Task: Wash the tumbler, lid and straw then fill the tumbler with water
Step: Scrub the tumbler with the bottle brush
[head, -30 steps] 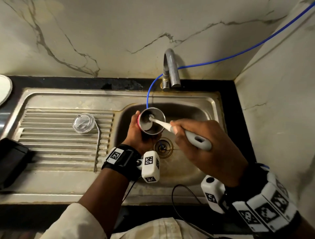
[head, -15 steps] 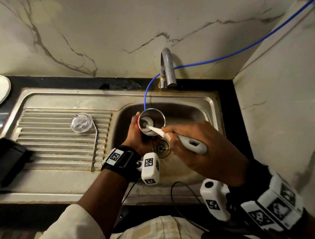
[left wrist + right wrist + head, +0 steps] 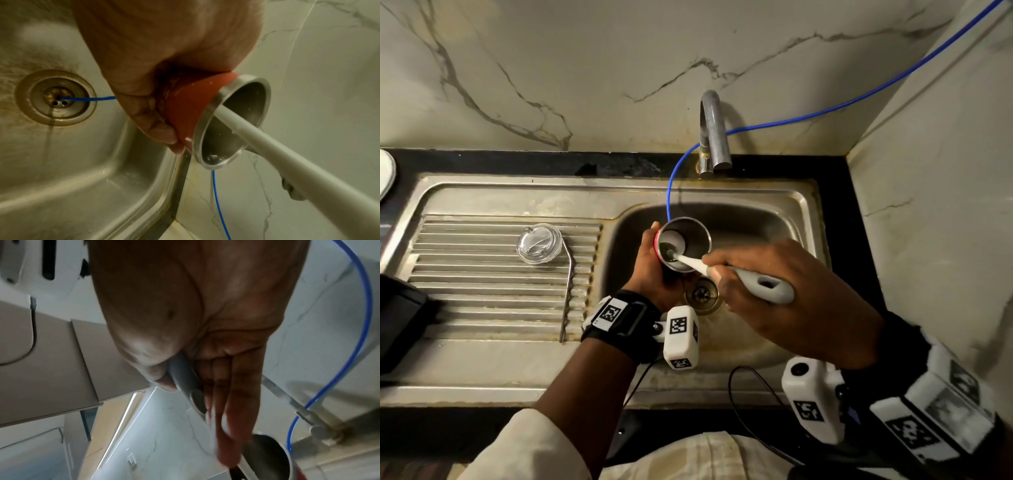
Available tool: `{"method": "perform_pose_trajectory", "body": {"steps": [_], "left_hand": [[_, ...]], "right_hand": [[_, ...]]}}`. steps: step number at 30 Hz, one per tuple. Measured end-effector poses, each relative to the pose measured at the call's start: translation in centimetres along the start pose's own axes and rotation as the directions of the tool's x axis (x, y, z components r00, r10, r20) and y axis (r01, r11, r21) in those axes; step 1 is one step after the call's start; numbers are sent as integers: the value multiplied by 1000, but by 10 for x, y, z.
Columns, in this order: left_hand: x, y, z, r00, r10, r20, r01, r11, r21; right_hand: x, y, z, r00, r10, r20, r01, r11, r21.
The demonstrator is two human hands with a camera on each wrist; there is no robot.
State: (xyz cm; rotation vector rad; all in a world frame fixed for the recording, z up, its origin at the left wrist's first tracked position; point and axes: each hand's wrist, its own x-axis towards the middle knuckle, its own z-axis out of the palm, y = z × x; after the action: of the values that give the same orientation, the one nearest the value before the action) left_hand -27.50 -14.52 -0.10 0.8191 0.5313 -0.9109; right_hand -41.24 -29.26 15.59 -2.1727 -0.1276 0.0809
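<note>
Now right hand point(image 3: 794, 301) scrubs tumbler point(image 3: 690, 240) with brush point(image 3: 722, 272).

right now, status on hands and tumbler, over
Left hand grips tumbler over sink. Right hand holds brush, head inside. Lid, straw wait on drainboard.

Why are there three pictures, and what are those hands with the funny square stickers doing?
They are one person's two hands, wearing small cameras. The big picture comes from a camera on the head; the other two come from cameras on each wrist, looking along the fingers. The left hand holds a red metal tumbler with a shiny steel inside over the steel sink. The right hand holds a grey-handled bottle brush and pokes it into the tumbler. On the ribbed draining board beside the sink lie a clear round plastic lid and a bent metal straw.
</note>
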Motion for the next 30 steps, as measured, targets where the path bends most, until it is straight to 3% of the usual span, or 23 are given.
{"method": "perform_pose_trajectory", "body": {"steps": [2, 5, 10, 12, 15, 18, 22, 26, 30], "left_hand": [[0, -2, -2, 1000, 10, 5, -10, 1000, 25], [-3, -9, -2, 994, 84, -69, -87, 996, -37], [-9, -8, -1, 1000, 7, 15, -8, 999, 42], [-8, -8, -2, 999, 46, -1, -46, 999, 28], [-9, -14, 2, 999, -22, 26, 21, 998, 56], [-10, -16, 0, 999, -27, 29, 24, 995, 101], [-10, -15, -12, 999, -25, -40, 26, 999, 36], [-9, -6, -13, 1000, 10, -2, -10, 997, -74], [-14, -1, -14, 991, -87, 100, 94, 993, -66]], "right_hand": [[-2, 1, -2, 1000, -3, 14, 4, 999, -36], [-3, 4, -7, 996, 2, -89, -6, 999, -46], [-8, -2, -4, 1000, 13, -12, -13, 1000, 13], [-9, -1, -5, 999, 0, -51, -3, 999, -52], [-8, -1, -1, 993, 6, -118, -21, 991, -132], [-7, -6, 4, 998, 46, -43, -49, 996, -70], [-2, 0, -7, 991, 84, -108, -82, 996, 21], [-2, -2, 0, 967, 4, -256, -35, 992, -119], [-8, -7, 22, 984, -39, -173, 16, 991, -134]]}}
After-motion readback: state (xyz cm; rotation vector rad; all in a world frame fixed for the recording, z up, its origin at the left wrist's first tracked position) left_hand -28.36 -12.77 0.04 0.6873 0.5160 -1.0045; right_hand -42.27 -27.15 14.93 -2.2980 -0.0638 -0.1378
